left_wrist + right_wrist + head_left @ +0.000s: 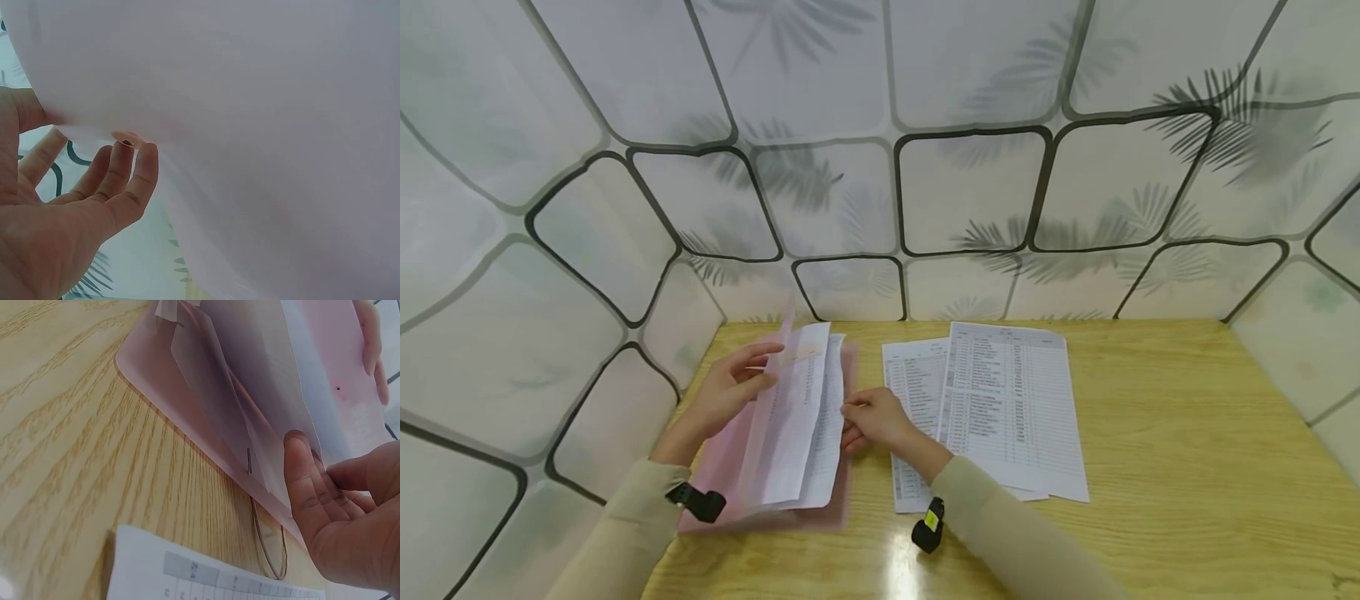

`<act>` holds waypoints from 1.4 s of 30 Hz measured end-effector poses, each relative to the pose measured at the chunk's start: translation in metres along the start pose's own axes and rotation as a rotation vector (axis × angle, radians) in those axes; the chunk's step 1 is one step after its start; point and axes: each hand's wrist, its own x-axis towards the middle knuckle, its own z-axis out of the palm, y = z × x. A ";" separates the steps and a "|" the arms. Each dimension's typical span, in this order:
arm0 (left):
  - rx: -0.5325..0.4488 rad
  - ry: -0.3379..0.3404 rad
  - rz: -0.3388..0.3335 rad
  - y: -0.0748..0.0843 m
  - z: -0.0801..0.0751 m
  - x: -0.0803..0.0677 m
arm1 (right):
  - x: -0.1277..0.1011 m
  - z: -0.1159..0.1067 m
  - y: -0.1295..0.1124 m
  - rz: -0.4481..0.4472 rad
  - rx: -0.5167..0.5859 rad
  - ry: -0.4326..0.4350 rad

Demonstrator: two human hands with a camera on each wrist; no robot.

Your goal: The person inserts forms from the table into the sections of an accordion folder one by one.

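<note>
A pink translucent document folder (722,467) lies at the left of the table with its cover raised. My left hand (730,392) grips the edge of that cover, near a small orange round button (128,139) in the left wrist view. Inside the folder stand white printed sheets (797,433), tilted up with the cover. With thumb and fingers my right hand (876,417) pinches the right edge of a sheet; the right wrist view shows this sheet (275,381) lifted off others. A thin brown cord loop (282,569) hangs by the folder's edge.
Right of the folder lie overlapping printed sheets (1007,400), with a table of text on them. They rest on a light wooden table (1187,467). Patterned panels (970,192) stand along the back and sides. Each wrist carries a small black camera (928,525).
</note>
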 end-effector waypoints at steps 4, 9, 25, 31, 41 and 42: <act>-0.009 0.001 0.005 0.000 0.000 0.000 | 0.002 0.005 -0.001 -0.008 -0.010 -0.004; -0.022 -0.001 0.018 0.000 0.000 0.000 | 0.004 0.010 -0.003 -0.014 -0.002 -0.005; -0.012 0.002 0.016 0.003 0.001 0.000 | 0.009 0.022 -0.004 -0.043 -0.118 0.025; -0.007 0.003 0.015 0.002 0.001 -0.001 | 0.010 0.025 -0.001 -0.049 -0.103 0.026; 0.005 0.005 -0.003 0.003 0.000 -0.002 | 0.004 0.008 -0.007 -0.031 -0.081 0.059; 0.003 0.006 -0.002 0.003 0.000 -0.002 | 0.003 0.004 -0.008 -0.031 -0.084 0.064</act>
